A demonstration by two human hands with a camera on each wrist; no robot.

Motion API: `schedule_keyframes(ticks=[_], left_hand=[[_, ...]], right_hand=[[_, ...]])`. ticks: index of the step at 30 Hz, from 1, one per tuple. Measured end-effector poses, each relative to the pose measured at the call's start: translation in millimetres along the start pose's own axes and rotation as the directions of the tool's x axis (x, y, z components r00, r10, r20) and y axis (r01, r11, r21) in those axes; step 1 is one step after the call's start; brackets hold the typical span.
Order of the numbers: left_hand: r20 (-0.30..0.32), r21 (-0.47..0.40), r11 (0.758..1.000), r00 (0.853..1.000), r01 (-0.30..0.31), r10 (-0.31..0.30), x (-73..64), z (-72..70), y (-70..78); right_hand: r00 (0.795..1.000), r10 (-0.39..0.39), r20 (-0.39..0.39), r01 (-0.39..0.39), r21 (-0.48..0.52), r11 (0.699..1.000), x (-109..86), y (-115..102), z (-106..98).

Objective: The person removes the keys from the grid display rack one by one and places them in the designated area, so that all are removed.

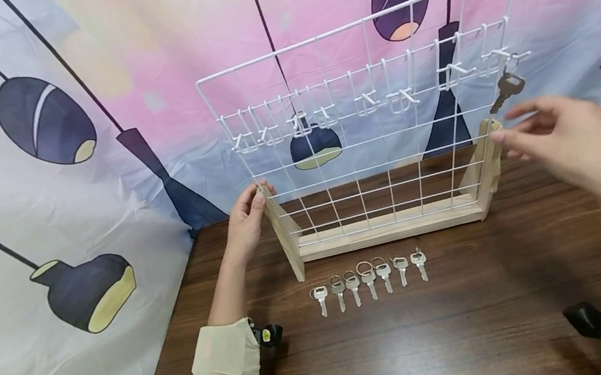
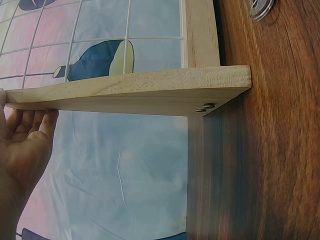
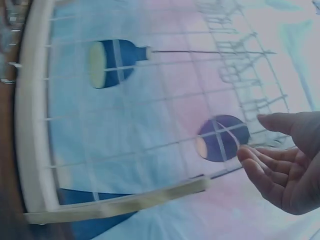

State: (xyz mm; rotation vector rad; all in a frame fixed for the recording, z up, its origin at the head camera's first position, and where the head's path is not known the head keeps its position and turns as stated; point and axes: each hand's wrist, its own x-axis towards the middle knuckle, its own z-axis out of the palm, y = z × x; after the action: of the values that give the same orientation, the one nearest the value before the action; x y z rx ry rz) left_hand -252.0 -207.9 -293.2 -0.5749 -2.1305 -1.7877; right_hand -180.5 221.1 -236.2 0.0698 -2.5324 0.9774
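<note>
A white wire grid rack (image 1: 359, 22) stands in a wooden base (image 1: 389, 234), with a row of white hooks across it. My left hand (image 1: 245, 221) grips the top of the left wooden upright (image 1: 283, 233), thumb in front and fingers behind; the left wrist view shows those fingers (image 2: 47, 122) against the wood. One key (image 1: 511, 84) hangs by its ring from the rightmost hook. Just below that key, by the right upright, is my right hand (image 1: 568, 138), its fingers loosely bent and holding nothing. The right wrist view shows a gap between thumb and fingers.
Several keys (image 1: 368, 277) with rings lie in a row on the dark wooden table (image 1: 386, 351) before the rack. A printed cloth (image 1: 154, 74) hangs behind it. Each wrist carries a black camera, such as the left camera (image 1: 269, 335).
</note>
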Motion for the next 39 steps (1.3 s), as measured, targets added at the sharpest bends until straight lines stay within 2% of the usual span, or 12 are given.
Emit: schedule_keyframes(ticks=[3,5,8,11,13,16,20,25,29,33,38,39], left_hand=[[-0.001,-0.002,1.0,1.0,-0.004,0.004,-0.1,-0.2,0.7],[0.002,-0.005,1.0,1.0,-0.007,0.007,-0.2,0.0,1.4],[0.007,-0.011,1.0,1.0,-0.011,0.011,-0.1,0.3,1.3],[0.005,-0.018,1.0,1.0,-0.011,0.011,0.2,0.6,0.8],[0.0,-0.021,1.0,1.0,-0.011,0.011,0.5,0.7,0.2],[-0.001,-0.022,1.0,1.0,-0.013,0.013,1.0,0.8,-0.7],[0.001,-0.02,1.0,1.0,-0.017,0.017,1.1,0.8,-1.3],[0.003,-0.017,1.0,1.0,-0.004,0.005,0.2,0.4,-0.7],[0.007,-0.011,1.0,1.0,0.004,-0.004,0.0,-0.2,-0.9],[0.01,-0.011,1.0,1.0,0.0,0.0,-0.2,-0.5,-1.0],[0.013,-0.022,1.0,1.0,-0.008,0.008,0.3,0.0,-1.1],[0.013,-0.021,1.0,1.0,-0.007,0.007,0.3,0.1,-1.0]], right_hand=[[0.994,0.022,-0.112,-0.019,0.026,0.999,5.3,-1.0,-7.3],[0.988,0.032,-0.151,-0.028,0.033,0.999,10.1,-1.1,-8.7],[0.986,0.04,-0.162,-0.029,0.067,0.997,17.3,-1.1,-9.3],[0.985,0.056,-0.162,-0.026,0.179,0.983,22.8,-0.4,-8.3],[0.981,0.061,-0.184,-0.008,0.272,0.962,24.5,0.2,-6.4],[0.972,0.075,-0.222,0.025,0.415,0.909,25.1,-0.1,-2.7],[0.954,0.081,-0.288,0.089,0.532,0.842,24.9,-2.2,1.2],[0.927,0.093,-0.364,0.147,0.581,0.801,24.5,-5.3,4.3],[0.912,0.101,-0.398,0.165,0.58,0.798,22.9,-8.3,2.6],[0.9,0.105,-0.422,0.198,0.613,0.765,21.0,-12.2,-0.7],[0.882,0.11,-0.458,0.216,0.6,0.771,18.0,-16.0,-4.9],[0.881,0.107,-0.461,0.226,0.608,0.762,17.3,-16.4,-5.6]])
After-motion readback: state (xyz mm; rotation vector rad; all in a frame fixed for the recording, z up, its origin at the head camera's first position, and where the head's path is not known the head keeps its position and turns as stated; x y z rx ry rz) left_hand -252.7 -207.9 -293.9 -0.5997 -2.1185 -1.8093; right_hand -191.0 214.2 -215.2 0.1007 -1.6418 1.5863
